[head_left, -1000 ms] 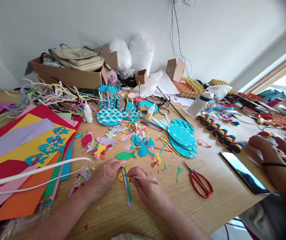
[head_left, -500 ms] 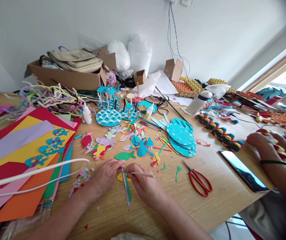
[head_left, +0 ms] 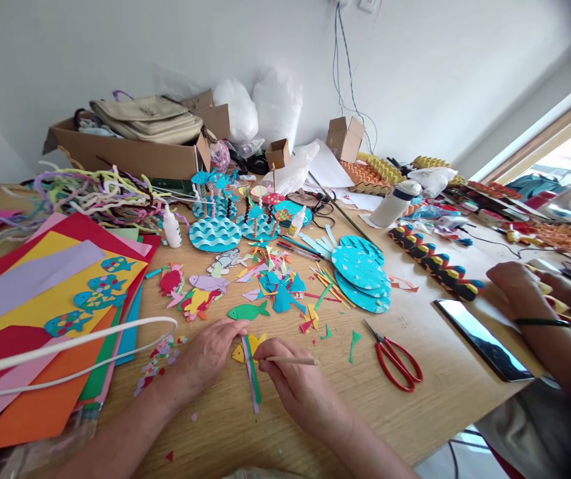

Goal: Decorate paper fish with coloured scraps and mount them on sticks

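My left hand (head_left: pixel 215 349) has its fingers closed on the upper end of two narrow paper strips (head_left: pixel 252 379), one purple and one green. The strips lie across a yellow paper fish (head_left: pixel 238 352), partly covering it. My right hand (head_left: pixel 298 386), just right of the strips, is closed around a thin pale stick (head_left: pixel 292 360) that looks wooden. Its tip is hidden by the fingers. A green paper fish (head_left: pixel 248 311) lies just beyond my left fingertips. Small paper dots (head_left: pixel 156 362) are scattered left of my left hand.
Red-handled scissors (head_left: pixel 399 364) and a phone (head_left: pixel 482 339) lie to the right, near another person's hands (head_left: pixel 514 286). Blue paper discs (head_left: pixel 362 273), paper scraps (head_left: pixel 282 286) and glue bottles (head_left: pixel 172 227) stand beyond. A white cable (head_left: pixel 115 329) crosses the coloured paper (head_left: pixel 56 279).
My right hand has shifted slightly right and down with the stick, away from the strips, showing more of the yellow fish. My left hand stays in place on the strips.
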